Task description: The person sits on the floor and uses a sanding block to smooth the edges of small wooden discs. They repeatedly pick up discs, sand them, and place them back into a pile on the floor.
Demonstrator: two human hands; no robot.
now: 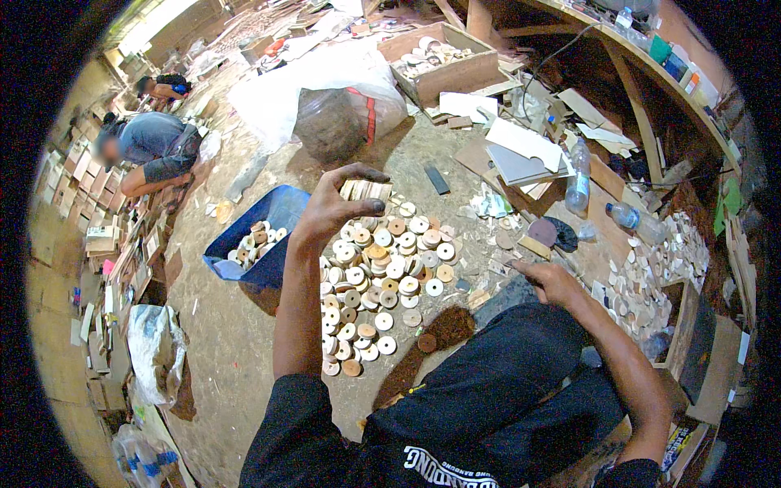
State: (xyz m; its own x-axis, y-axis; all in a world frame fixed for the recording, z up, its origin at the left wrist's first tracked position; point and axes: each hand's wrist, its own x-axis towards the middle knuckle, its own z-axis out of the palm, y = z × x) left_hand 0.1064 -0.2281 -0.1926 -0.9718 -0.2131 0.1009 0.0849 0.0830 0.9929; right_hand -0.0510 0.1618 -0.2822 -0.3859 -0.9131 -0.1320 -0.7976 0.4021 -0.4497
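Observation:
My left hand [346,199] is raised over a pile of round wooden discs with centre holes [382,285]. Between its thumb and fingers it grips a row of wooden discs [363,190], seen edge-on. My right hand [555,282] is low beside my knee, its index finger reaching toward small pale wood scraps [500,262] on the floor. The other fingers are curled, and whatever they may hold is hidden. Left of the pile stands a blue plastic container [281,210] with more discs inside.
A large white sack [272,98] and a wooden box [455,75] of pieces are at the back. Plastic bottles [578,175], board offcuts and a scrap heap [651,268] lie to the right. Another person [154,142] crouches at far left, near stacked wood. A white bag [154,354] lies at left.

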